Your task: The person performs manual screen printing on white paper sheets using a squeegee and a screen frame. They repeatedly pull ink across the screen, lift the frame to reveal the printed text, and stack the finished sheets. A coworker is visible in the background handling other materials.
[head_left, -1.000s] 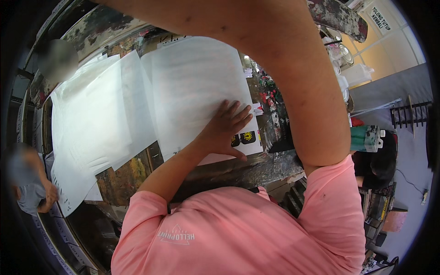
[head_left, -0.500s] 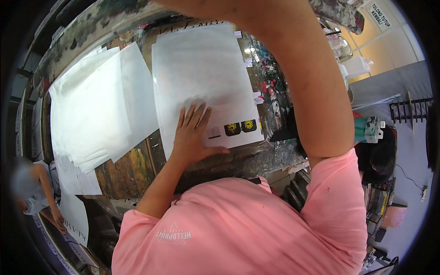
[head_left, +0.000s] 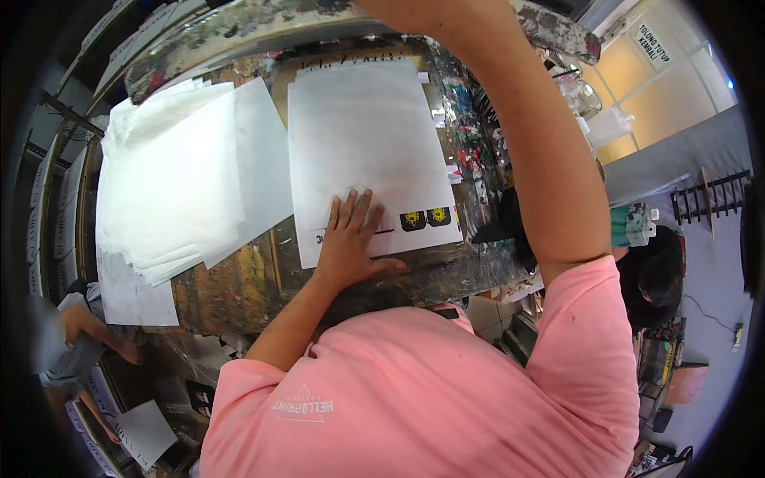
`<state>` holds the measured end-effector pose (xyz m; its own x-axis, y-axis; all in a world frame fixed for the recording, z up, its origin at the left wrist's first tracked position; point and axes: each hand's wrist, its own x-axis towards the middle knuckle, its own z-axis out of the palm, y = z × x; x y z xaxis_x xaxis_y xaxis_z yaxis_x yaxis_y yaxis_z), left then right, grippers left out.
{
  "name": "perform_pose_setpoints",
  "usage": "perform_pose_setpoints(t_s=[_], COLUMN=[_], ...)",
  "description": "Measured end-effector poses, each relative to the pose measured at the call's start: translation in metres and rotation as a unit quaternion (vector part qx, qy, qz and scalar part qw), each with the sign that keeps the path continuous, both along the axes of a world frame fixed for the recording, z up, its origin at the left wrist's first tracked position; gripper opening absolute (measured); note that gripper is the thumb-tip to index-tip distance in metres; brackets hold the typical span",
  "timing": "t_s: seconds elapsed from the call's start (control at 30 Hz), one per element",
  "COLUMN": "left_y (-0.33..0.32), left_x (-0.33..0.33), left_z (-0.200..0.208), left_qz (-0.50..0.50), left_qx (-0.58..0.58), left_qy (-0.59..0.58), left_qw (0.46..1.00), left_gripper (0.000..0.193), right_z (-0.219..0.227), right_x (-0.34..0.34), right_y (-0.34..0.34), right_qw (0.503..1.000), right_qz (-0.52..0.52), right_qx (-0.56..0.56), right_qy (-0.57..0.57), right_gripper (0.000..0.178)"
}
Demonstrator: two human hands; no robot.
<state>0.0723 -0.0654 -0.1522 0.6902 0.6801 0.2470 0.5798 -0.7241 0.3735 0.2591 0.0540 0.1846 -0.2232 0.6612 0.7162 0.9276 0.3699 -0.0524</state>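
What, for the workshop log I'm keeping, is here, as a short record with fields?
Left hand: fingers spread on white sheet
Right hand: out of view; right arm runs past top edge
Print: two black squares with yellow designs, right of left hand
Left side: pile of paper
Surface: stained table
Others: person at far left, person at right

Bare tabletop [head_left: 237, 291] between paper stack [head_left: 171, 175] and left forearm [head_left: 288, 325], spattered beam [head_left: 227, 33] beyond.
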Motion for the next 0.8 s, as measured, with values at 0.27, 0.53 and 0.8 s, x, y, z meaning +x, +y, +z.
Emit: perform_pose_setpoints(t_s=[0.27,0.53,0.8], left_y=[0.065,-0.001,0.001], left_x=[-0.099,-0.136,-0.149], left_z=[0.139,0.027,-0.013], left_qz=[0.129,0.311,0.305], left_qx=[-0.248,-0.217,0.003], left_qy=[-0.668,-0.281,-0.022], left_qw=[0.690,0.882,0.952], left_gripper=[0.107,0.111,0.127], right_z=[-0.046,-0.204,-0.278], right_x=[-0.004,0.007,-0.008], right_y=[-0.044,-0.121,-0.126], right_qw=[0.995,0.906,0.952], right_qz=[-0.020,0.075,0.080], right_qx=[-0.052,-0.411,-0.292], right_qy=[-0.081,-0.073,-0.053], right_gripper=[0.058,0.039,0.060])
